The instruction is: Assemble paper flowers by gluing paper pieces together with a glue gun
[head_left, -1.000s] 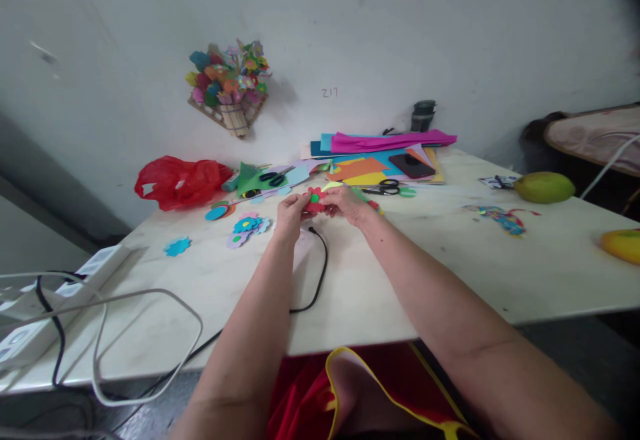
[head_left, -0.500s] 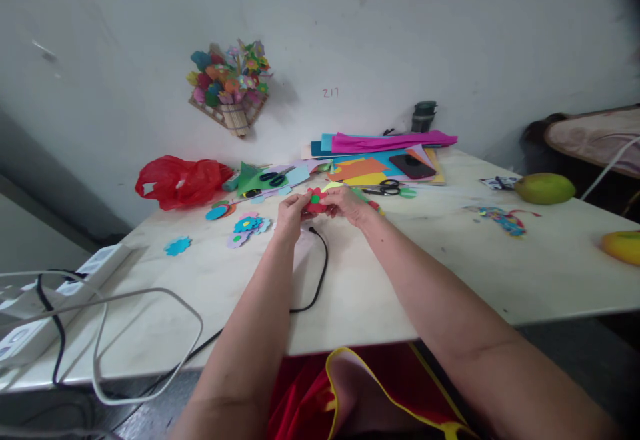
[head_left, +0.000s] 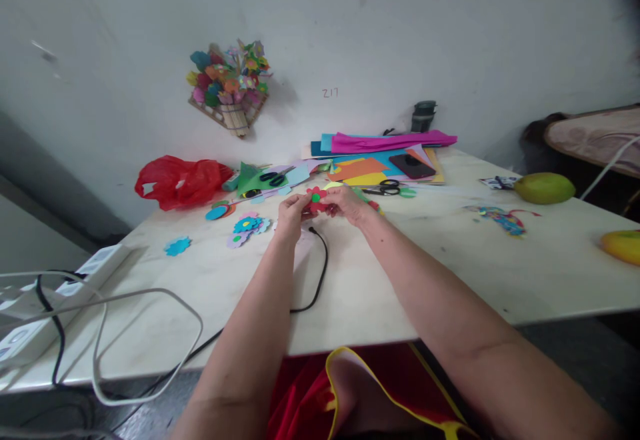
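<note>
A red paper flower (head_left: 315, 206) with a green round centre is held up between both my hands, just above the table. My left hand (head_left: 294, 212) pinches its left edge. From the other side, my right hand (head_left: 345, 203) grips it with closed fingers; part of the flower is hidden behind the fingertips. Left of my hands lies a small pile of cut paper flowers, a blue flower (head_left: 247, 224) with a yellow centre on top and a lilac flower (head_left: 239, 239) below it. A single blue flower shape (head_left: 178, 247) rests farther left.
Black-handled scissors (head_left: 385, 188) lie beyond my right hand, near a phone (head_left: 412, 166) on coloured paper sheets (head_left: 360, 170). A red plastic bag (head_left: 175, 183) sits at the back left. A power strip (head_left: 75, 293) and cables line the left; mangoes (head_left: 545, 188) lie at right.
Very little differs. The red flower is tilted slightly in my fingers, and both hands stay in nearly the same place.
</note>
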A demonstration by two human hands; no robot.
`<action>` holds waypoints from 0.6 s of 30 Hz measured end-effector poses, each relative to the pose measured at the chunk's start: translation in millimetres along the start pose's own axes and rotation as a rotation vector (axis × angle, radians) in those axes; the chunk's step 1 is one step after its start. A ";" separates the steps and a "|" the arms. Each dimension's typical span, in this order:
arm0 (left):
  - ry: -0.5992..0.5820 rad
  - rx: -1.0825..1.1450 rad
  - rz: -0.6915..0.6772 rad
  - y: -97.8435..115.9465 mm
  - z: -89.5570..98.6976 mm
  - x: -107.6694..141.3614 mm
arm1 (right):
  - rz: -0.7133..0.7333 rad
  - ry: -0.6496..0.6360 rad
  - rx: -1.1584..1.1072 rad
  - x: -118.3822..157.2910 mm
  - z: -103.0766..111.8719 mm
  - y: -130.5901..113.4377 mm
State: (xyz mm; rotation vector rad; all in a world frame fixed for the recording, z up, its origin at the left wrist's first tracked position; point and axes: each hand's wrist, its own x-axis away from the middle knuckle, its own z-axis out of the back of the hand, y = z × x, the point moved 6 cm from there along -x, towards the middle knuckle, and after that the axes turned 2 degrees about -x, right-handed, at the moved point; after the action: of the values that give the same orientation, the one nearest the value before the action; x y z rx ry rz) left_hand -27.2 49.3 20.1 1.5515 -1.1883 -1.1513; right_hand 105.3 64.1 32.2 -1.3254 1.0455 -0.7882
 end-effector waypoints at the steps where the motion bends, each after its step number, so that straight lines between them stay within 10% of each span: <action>1: -0.001 0.002 0.000 -0.6 0.4 -0.5 | 0.000 0.000 -0.002 0.1 0.1 0.0; 18: 0.005 -0.004 -0.008 -1.1 1.1 -0.8 | 0.014 -0.022 -0.010 -0.8 -1.2 1.0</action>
State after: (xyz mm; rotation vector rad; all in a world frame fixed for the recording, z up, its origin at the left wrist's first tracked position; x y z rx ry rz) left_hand -28.1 50.2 19.0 1.5569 -1.1770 -1.1534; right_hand 103.8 64.5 31.4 -1.3313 1.0418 -0.7565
